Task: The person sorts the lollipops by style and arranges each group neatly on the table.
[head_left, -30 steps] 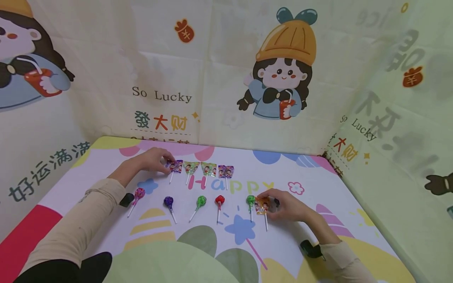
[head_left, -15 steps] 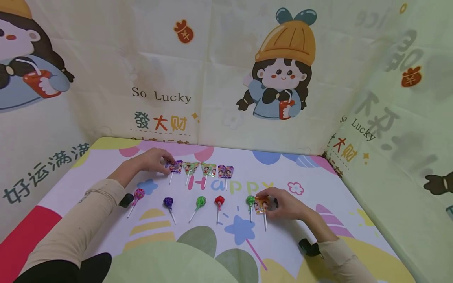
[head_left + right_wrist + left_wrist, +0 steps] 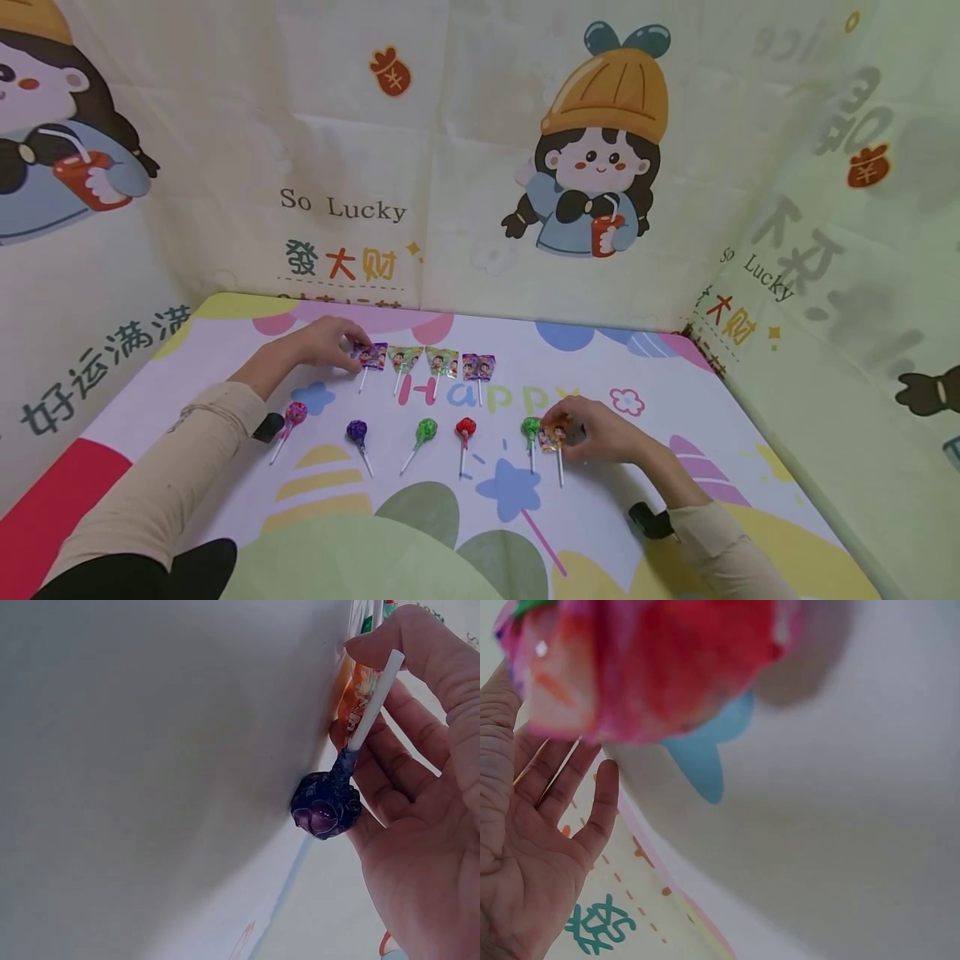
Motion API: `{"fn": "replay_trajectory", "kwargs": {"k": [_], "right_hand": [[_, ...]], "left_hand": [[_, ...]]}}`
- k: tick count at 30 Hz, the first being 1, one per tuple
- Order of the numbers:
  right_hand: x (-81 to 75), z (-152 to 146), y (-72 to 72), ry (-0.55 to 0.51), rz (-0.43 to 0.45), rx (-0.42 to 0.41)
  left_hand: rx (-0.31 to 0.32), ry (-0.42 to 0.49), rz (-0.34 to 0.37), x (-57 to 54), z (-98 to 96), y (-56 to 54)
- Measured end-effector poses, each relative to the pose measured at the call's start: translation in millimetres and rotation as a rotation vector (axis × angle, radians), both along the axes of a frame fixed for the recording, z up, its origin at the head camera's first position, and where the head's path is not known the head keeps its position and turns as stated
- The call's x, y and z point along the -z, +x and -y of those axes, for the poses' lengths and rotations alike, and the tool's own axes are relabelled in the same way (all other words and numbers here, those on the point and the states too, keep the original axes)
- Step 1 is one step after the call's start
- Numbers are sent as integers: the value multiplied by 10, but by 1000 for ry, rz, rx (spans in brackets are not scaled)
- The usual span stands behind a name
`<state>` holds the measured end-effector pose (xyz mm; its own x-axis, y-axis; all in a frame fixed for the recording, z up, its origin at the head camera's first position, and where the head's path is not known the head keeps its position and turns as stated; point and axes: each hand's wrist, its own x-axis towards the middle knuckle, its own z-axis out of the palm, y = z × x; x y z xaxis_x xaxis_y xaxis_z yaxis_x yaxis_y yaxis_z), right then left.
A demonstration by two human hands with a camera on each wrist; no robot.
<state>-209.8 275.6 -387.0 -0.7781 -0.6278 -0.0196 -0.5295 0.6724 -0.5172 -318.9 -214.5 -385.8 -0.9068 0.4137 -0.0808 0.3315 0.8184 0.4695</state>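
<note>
My left hand (image 3: 326,343) is at the left end of the back row, thumb and index finger pinching the edge of a lollipop in a flat purple wrapper (image 3: 372,357). Its other fingers show loosely spread in the left wrist view, below a pink lollipop (image 3: 660,667) close to that camera. On the right, my right hand (image 3: 603,432) pinches a lollipop in a flat orange wrapper (image 3: 553,437) between thumb and index finger. A round dark purple lollipop (image 3: 326,806) shows by that palm in the right wrist view. Immediately left of the orange wrapper lies a round green lollipop (image 3: 531,428).
Two green-wrapped lollipops (image 3: 405,358) and another purple-wrapped one (image 3: 478,367) continue the back row. In front lie round lollipops: pink (image 3: 296,413), purple (image 3: 357,431), green (image 3: 426,430) and red (image 3: 466,427). Printed cloth walls (image 3: 465,167) enclose the patterned table (image 3: 420,558).
My right hand has shifted slightly left with the orange-wrapped lollipop, bringing it closer beside the green one. The left hand stays in place.
</note>
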Motion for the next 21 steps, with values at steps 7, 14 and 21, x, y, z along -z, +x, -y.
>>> {"fn": "replay_trajectory", "kwargs": {"k": [7, 14, 21], "right_hand": [[-10, -37, -10, -12, -4, 12], [-89, -71, -75, -44, -18, 40], [-172, -29, -170, -81, -36, 43]], "left_hand": [[8, -1, -4, 2, -3, -1], [9, -2, -6, 0, 3, 3], [-4, 7, 6, 2, 2, 7]]}}
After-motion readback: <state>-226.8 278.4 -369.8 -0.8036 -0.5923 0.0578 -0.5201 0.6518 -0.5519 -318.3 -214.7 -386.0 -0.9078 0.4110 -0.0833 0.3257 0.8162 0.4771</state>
